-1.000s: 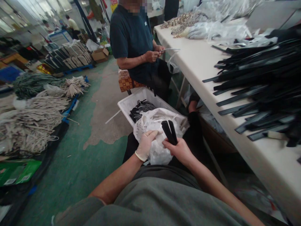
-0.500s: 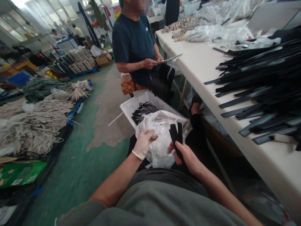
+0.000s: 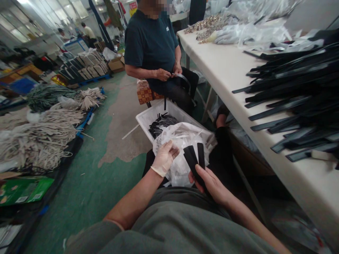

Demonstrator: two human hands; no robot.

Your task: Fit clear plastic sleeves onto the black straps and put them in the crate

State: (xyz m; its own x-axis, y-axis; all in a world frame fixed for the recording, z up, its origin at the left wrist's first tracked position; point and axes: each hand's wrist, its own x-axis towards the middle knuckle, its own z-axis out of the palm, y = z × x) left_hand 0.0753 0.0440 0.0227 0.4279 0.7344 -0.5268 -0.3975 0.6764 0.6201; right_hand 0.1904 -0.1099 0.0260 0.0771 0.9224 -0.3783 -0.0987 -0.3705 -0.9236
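My right hand [image 3: 212, 181] grips a few flat black strips [image 3: 191, 158], their ends fanned upward between thumb and fingers. To its left is my left hand [image 3: 164, 158], in a thin pale glove; its fingers stretch forward, the thumb stands apart, and I see nothing held. Both hands are above a white plastic bag [image 3: 177, 173] full of pale, crumpled material in my lap. The bag rests partly over the near end of a white crate [image 3: 143, 120]. Inside the crate lies a heap of dark strips [image 3: 161, 123].
On the right a long white table [image 3: 225, 74] carries a big pile of black strips [image 3: 296, 95]; metal fittings [image 3: 206, 26] and plastic bags lie farther back. A seated co-worker [image 3: 153, 46] holds a strip beyond the crate. Bundles of beige cords [image 3: 39, 137] cover the left floor.
The black strips in my right hand have spread wider and shifted slightly left. My left hand's fingers have opened out from a pinch near the bag. The co-worker's strip has swung downward.
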